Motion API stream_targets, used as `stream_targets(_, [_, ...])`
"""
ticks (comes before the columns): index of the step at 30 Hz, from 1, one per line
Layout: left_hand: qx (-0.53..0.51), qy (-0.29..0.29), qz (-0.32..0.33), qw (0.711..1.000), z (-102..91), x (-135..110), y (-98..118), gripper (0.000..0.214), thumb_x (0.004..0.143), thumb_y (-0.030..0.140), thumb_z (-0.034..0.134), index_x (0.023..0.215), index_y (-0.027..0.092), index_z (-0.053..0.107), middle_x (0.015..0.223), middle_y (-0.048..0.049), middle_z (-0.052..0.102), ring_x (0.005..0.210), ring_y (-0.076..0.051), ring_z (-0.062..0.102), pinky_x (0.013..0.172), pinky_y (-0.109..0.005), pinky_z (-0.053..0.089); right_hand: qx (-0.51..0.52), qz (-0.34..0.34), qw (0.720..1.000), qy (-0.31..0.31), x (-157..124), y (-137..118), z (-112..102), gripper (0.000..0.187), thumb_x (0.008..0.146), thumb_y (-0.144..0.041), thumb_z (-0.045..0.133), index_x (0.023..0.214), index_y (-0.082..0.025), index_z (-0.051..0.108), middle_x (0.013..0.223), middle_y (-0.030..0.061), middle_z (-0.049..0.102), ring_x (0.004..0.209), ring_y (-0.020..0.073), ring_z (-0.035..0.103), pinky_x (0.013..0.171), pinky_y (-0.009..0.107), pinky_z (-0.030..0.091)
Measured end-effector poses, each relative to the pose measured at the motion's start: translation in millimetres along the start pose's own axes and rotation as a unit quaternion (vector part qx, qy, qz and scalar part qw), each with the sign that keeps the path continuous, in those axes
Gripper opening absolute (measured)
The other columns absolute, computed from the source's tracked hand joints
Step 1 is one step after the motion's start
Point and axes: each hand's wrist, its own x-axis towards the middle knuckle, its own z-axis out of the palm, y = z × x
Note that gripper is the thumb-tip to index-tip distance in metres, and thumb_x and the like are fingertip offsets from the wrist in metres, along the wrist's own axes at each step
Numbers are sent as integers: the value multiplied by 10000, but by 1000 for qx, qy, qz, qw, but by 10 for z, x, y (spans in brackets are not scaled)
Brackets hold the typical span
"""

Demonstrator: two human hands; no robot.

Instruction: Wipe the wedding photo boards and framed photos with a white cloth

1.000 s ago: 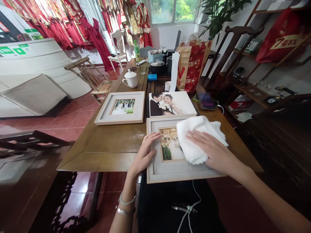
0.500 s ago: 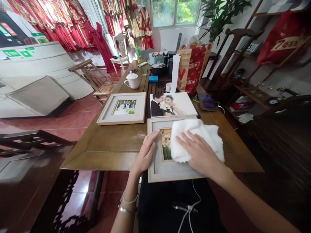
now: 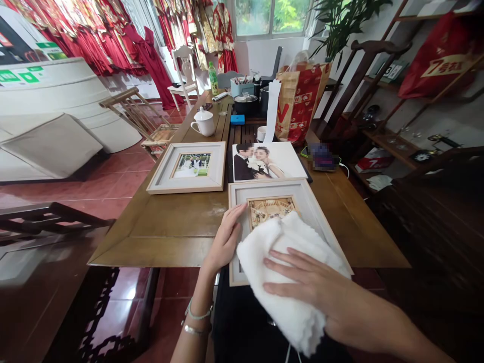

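A light wooden picture frame (image 3: 239, 272) with a pale mat lies at the table's near edge, overhanging it slightly. My left hand (image 3: 226, 237) rests on its left border, fingers stretched out and fingertips on the frame. My right hand (image 3: 302, 282) is spread over a white cloth (image 3: 260, 247), holding it pressed against the frame. The cloth covers the lower part of the framed photo (image 3: 270, 206) and drapes past the near edge. Whether any fingers curl under the cloth is hidden.
Another framed photo (image 3: 162, 179) lies to the left; a large wedding print (image 3: 289, 159) lies just beyond my frame. Farther back stand a lidded white cup (image 3: 204, 122) and a paper bag (image 3: 302, 106). A phone-like item (image 3: 321, 155) with a cable sits right.
My right hand has drawn the white cloth toward me and down, uncovering the top of the framed photo. My left hand stays at the frame's left border.
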Motion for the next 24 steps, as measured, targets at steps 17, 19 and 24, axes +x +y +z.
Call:
stream_targets(17, [-12, -31, 7, 999, -21, -6, 59, 557, 881, 40, 386, 1377, 285, 460, 1472, -41, 435, 1413, -231, 290, 1189, -504, 216, -237, 193, 911, 276, 338, 1198, -335, 753, 697, -1, 414, 1435, -152, 421, 1516, 94, 381, 1435, 276, 219, 1153, 525, 243])
stream_targets(19, [-11, -27, 10, 1000, -17, -11, 44, 560, 880, 35, 385, 1375, 285, 458, 1468, -40, 439, 1411, -225, 293, 1191, -499, 216, -246, 203, 901, 293, 460, 1217, -358, 741, 701, -10, 427, 1432, -131, 422, 1511, 119, 385, 1435, 302, 205, 1148, 544, 238])
stream_targets(24, [-4, -15, 17, 1000, -3, -9, 23, 541, 891, 51, 393, 1373, 288, 459, 1455, -42, 455, 1396, -220, 316, 1188, -494, 226, -224, 131, 933, 250, 401, 1009, -176, 861, 586, 27, 411, 1421, -177, 440, 1504, 50, 407, 1454, 262, 131, 1165, 562, 178])
